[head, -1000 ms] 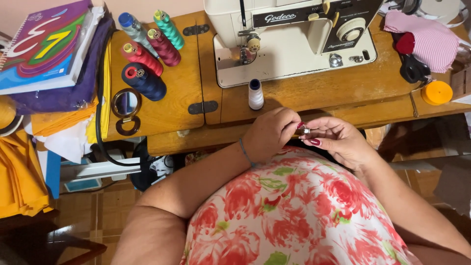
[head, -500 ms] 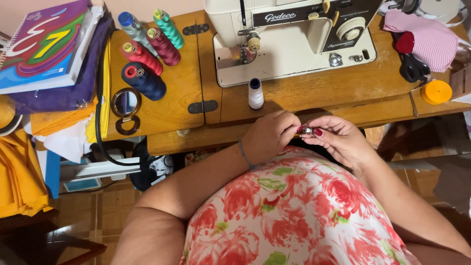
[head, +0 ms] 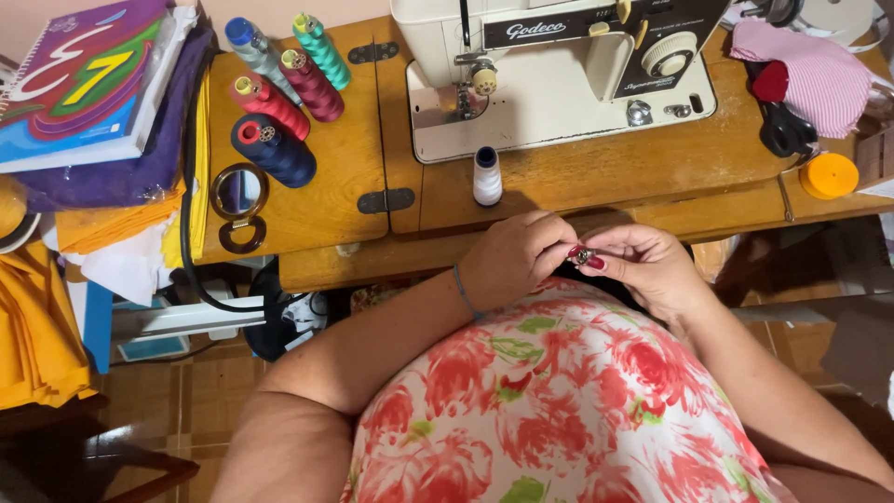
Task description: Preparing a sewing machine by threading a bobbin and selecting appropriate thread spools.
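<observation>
a small silvery metal piece (head: 582, 253), too small to tell apart clearly though it may be a bobbin case, sits pinched between both hands just below the front edge of the wooden desk (head: 559, 200) and above a red floral dress (head: 559, 401). directly beyond it on the desk stands a white thread spool with a dark top (head: 487, 175), and behind that a cream sewing machine (head: 559, 74). to the left lie five cones of thread (head: 279, 93) in blue, teal, maroon, red and navy, with a small round mirror (head: 239, 194) just beside them, a black cord (head: 191, 186) running down the desk's edge, and a colourful spiral notebook (head: 79, 79) on purple and yellow cloth. to the right are black scissors (head: 784, 130), a pink striped cloth (head: 810, 70) and an orange round lid (head: 828, 175). nothing lies between the hands and the spool.

both forearms come up from the lap and meet at the middle, wrists bent inward. the left hand (head: 517, 261), a thin band on its wrist, is curled nearly closed with its fingertips on the piece. the right hand (head: 652, 265), nails painted red, is likewise curled, thumb and forefinger gripping the piece from the other side.
</observation>
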